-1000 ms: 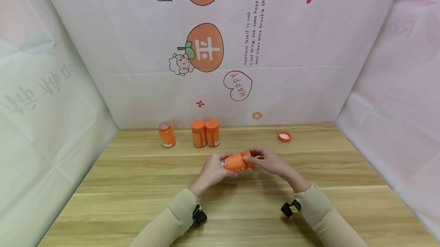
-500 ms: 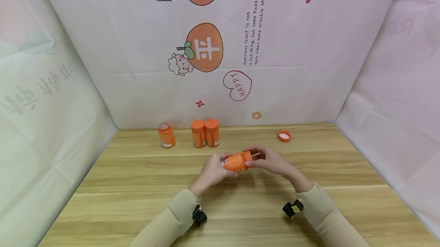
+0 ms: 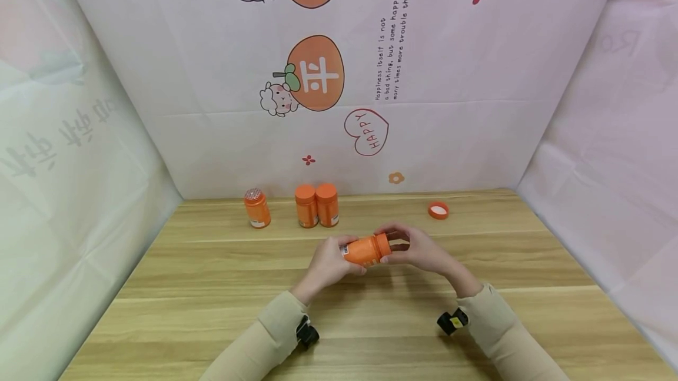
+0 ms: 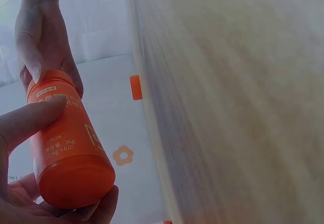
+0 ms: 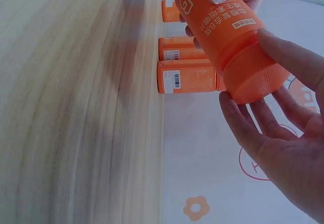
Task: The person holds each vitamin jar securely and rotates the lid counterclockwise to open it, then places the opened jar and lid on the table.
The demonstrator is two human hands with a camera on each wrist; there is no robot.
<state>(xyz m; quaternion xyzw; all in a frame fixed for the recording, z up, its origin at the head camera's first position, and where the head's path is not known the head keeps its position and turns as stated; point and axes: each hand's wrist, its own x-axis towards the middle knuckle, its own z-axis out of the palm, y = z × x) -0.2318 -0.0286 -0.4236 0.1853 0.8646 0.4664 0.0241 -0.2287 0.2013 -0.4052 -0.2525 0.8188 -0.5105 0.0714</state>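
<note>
An orange pill bottle (image 3: pixel 362 251) with white print lies tilted almost sideways above the table, its capped end toward the right. My left hand (image 3: pixel 327 262) grips its body near the base, thumb across the label in the left wrist view. At the other end, the fingertips and thumb of my right hand (image 3: pixel 415 248) hold the orange cap (image 5: pixel 255 77) by its rim. The cap sits on the bottle neck. In the right wrist view the palm stands apart from the cap's top.
Two capped orange bottles (image 3: pixel 316 206) stand side by side at the back of the wooden table (image 3: pixel 212 287). Left of them is an uncapped bottle (image 3: pixel 257 209) with a silvery top. A loose orange cap (image 3: pixel 438 211) lies inside up at the back right. A printed white backdrop (image 3: pixel 450 133) rises behind.
My right hand has shifted its grip on the cap, its fingers drawing back a little to the right and curling less over the top. The left hand and bottle body stay in place.
</note>
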